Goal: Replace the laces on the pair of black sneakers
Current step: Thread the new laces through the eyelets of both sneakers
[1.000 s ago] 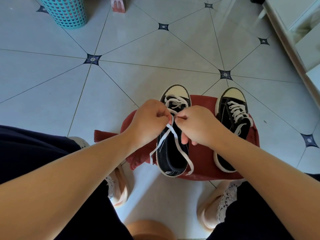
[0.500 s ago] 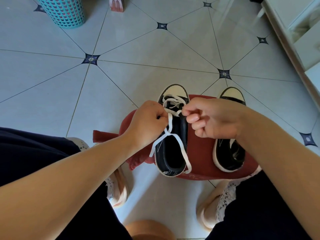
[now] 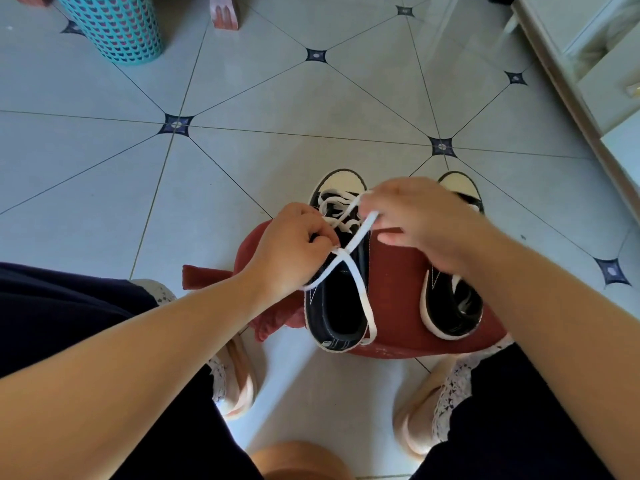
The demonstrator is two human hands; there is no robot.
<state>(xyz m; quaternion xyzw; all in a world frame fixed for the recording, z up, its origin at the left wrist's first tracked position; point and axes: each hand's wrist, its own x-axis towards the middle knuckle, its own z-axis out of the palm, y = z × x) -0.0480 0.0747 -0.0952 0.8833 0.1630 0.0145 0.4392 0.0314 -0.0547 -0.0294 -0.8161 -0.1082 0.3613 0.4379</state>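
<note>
Head view, looking down at the floor.

- Two black sneakers stand side by side on a red stool, toes pointing far and heels near. The white toe caps show past the hands.
- Left sneaker: a white lace is threaded through the far eyelets, and the near part of the opening is unlaced. The two loose strands cross over the tongue.
  - One strand runs from the sneaker's left edge up and right to the right hand.
  - The other runs from the left hand down the sneaker's right side, and its end lies by the heel on the stool.
- Right sneaker: the middle is hidden under the right forearm and only the toe cap and heel are visible. I cannot tell whether it is laced.
- Left hand: the fingers are curled. The thumb and fingertips pinch the lace just left of the crossing, and the hand sits against the left side of the left sneaker.
- Right hand: the fingers are curled and grip lace strands at the far end of the sneaker, above the laced eyelets. The strands look taut between the two hands.
- A red cloth hangs off the left side of the stool.
- The person's feet are in pale slippers on the floor, one on each near side of the stool.
- A teal basket stands far left, and a pale cabinet is far right.
</note>
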